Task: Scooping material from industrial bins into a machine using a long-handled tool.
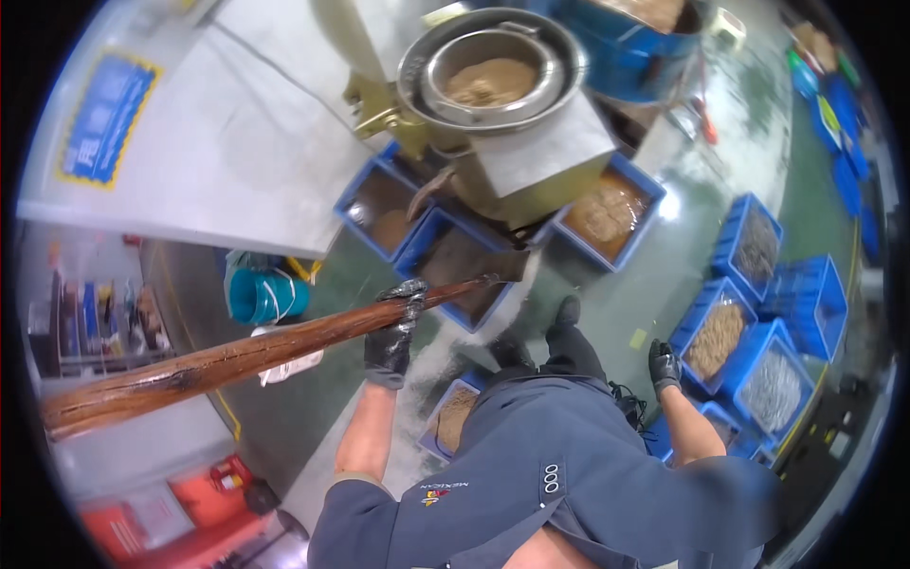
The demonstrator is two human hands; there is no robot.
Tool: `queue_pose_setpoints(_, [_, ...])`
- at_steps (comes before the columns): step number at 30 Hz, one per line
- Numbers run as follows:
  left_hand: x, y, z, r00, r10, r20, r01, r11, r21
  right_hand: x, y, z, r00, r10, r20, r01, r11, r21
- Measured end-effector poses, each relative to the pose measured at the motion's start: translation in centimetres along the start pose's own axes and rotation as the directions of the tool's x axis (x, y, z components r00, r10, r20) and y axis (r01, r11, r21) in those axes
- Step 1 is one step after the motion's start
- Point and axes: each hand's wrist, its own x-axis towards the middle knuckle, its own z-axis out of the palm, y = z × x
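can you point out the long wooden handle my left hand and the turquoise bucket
Long wooden handle (pixel 261 350): head view, midway along its shaft.
Left hand (pixel 398 324): head view, middle of the black glove.
Turquoise bucket (pixel 296 299): head view, on its side wall.

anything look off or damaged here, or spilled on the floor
The wooden pole in the left hand has dark, crack-like marks toward its thick end, so it may be worn. A small yellowish patch stands out on the green floor; scrap or marking, I cannot tell. No definite spill shows.
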Motion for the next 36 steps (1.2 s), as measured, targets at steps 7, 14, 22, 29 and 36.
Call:
queue_pose_setpoints(7, [1.0,3.0,5.9,0.941,0.253,0.226,-0.275,0.959,0.072,-1.3,3.3,0.8,0.993,0.026,-0.112,-0.004,0.981,0.194])
queue_pose_setpoints(14, [5.6,6.0,19.0,0.866,0.306,0.395,-0.456,0.808,0.372,10.2,-6.9,-10.5,0.56,-0.742,-0.368,0.68,0.665,-0.309])
queue_pose_setpoints(22, [17.9,0.7,39.4,0.818,0.163,0.551,-0.325,0.922,0.21,20.4,-23.8,-28.9,0.517,-0.786,-0.339,0.463,-0.076,0.883])
queue_pose_setpoints(29, [22.4,-2.3,48.6,0.874,-0.194,0.446,0.019,0.93,0.367,28.1,-24.7,-30.6,0.593,-0.776,-0.215,0.528,0.172,0.832])
queue_pose_setpoints(36, [15.6,-8.6,44.5,0.882,0.281,0.378,-0.414,0.845,0.338,21.9,-24.7,-25.7,0.562,-0.805,-0.188,0.64,0.279,0.716])
